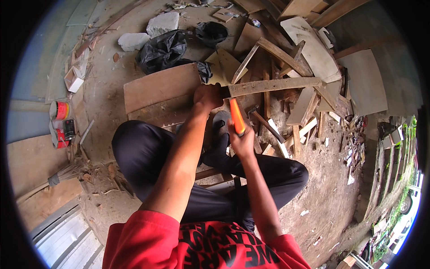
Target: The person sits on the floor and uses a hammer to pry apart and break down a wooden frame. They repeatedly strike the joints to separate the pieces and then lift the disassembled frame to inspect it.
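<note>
My left hand is closed around the dark end of a long, flat brownish-grey strip, which reaches out to the right, slightly curved. Whether the strip is wood or a worn blade I cannot tell. My right hand grips an orange-handled tool from below. Its upper end meets the strip's lower edge close to my left hand; the working part is not clear. Behind my left hand stands a brown board. A hammer-like tool with a dark handle lies on the ground right of my right hand.
My crossed legs in dark trousers are just below my hands. Scrap boards and planks are heaped at the far right. Black plastic bags and pale blocks lie at the far side. Red cans stand at the left.
</note>
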Motion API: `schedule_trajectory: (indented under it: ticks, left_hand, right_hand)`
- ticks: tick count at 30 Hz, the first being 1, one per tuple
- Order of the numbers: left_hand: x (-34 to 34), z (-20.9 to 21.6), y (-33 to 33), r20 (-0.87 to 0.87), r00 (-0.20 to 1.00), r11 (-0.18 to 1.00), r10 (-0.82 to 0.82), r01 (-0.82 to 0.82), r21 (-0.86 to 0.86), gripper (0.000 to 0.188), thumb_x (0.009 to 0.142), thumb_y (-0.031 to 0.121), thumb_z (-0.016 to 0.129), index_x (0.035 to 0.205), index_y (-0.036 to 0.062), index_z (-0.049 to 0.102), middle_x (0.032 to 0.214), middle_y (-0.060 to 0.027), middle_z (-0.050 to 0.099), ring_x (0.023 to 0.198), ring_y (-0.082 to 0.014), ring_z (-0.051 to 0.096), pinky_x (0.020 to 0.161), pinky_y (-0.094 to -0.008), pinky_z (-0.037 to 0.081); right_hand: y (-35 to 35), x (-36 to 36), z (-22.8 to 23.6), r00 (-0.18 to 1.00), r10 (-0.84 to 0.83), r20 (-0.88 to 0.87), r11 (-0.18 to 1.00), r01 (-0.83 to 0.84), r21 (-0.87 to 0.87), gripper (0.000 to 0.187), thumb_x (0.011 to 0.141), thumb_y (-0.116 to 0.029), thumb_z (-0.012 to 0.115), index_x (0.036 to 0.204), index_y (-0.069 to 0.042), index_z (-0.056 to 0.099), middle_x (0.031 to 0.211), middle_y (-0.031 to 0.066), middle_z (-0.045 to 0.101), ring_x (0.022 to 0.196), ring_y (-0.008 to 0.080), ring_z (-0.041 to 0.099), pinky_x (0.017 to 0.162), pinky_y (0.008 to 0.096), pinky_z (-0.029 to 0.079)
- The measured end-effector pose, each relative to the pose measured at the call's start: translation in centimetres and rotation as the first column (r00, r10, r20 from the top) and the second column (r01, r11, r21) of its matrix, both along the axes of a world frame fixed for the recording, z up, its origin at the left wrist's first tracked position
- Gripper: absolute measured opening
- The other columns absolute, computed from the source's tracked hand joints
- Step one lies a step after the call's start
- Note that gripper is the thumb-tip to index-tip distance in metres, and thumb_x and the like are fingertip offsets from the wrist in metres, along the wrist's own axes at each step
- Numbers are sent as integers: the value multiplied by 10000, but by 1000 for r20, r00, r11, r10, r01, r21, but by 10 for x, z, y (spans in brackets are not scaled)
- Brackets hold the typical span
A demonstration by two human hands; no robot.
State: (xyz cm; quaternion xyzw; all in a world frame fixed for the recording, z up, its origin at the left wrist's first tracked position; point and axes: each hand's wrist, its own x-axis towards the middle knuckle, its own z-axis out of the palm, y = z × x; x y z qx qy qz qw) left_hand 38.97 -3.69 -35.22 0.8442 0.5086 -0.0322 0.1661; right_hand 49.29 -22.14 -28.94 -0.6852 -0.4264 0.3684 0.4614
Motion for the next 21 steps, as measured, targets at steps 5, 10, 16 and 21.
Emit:
schedule_trajectory:
  ticks: [5,10,16,21]
  left_hand:
    - [2,25,-6,-25,999,998,44,-45,-51,312,794,260,654,1057,93,673,989,-161,733,963,-324,712,830,-421,571]
    - [-6,-12,-2,15,999,993,30,-32,112,359,776,307,695,1051,82,645,982,-192,722,965,-348,701,850,-450,548]
    - [-4,31,-12,55,997,998,62,-62,3,338,757,317,719,986,82,638,947,-197,721,939,-365,704,841,-452,555]
    - [0,26,-8,25,999,996,38,-36,-82,316,803,290,629,1059,106,657,950,-163,731,907,-342,716,812,-460,569]
  right_hand:
    - [-27,-7,31,994,-64,88,997,67,-32,288,930,-216,698,830,40,613,595,57,527,634,50,441,545,311,425]
    - [-130,-3,88,998,-67,22,985,69,-155,228,935,-159,676,830,35,617,570,92,529,593,43,434,515,283,405]
    - [-191,9,126,976,-38,215,956,98,-275,177,927,-117,657,842,37,637,544,86,521,557,42,466,486,276,399]
    - [-65,10,69,970,-94,223,995,82,62,163,917,-117,647,895,45,641,664,160,621,606,169,621,588,345,482]
